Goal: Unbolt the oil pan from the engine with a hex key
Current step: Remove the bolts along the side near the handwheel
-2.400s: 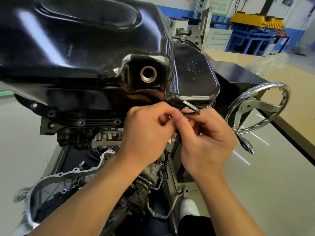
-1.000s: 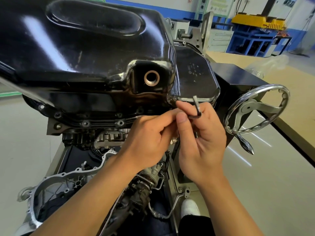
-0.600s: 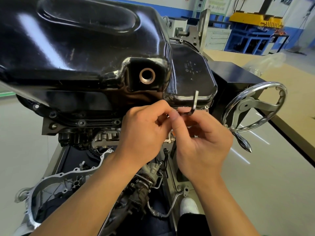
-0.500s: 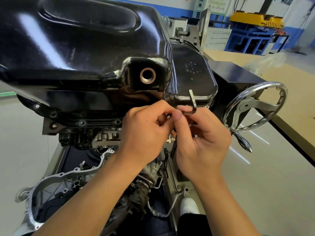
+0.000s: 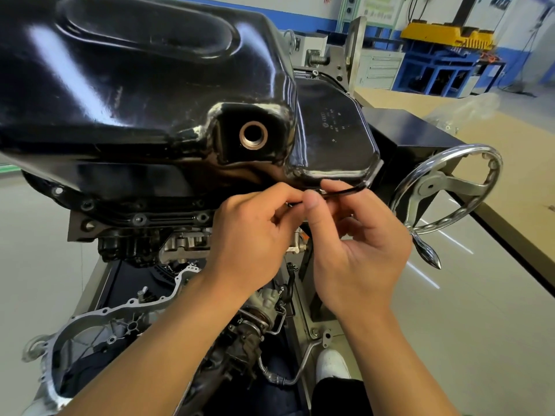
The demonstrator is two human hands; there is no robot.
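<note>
Head view: four-ring emblem on oil pan

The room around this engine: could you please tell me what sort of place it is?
Likely an automotive workshop: an engine with its oil pan up, a handwheel beside it, blue workbenches behind.

The hex key vanishes between the fingers of the left hand, its tip hidden.
</note>
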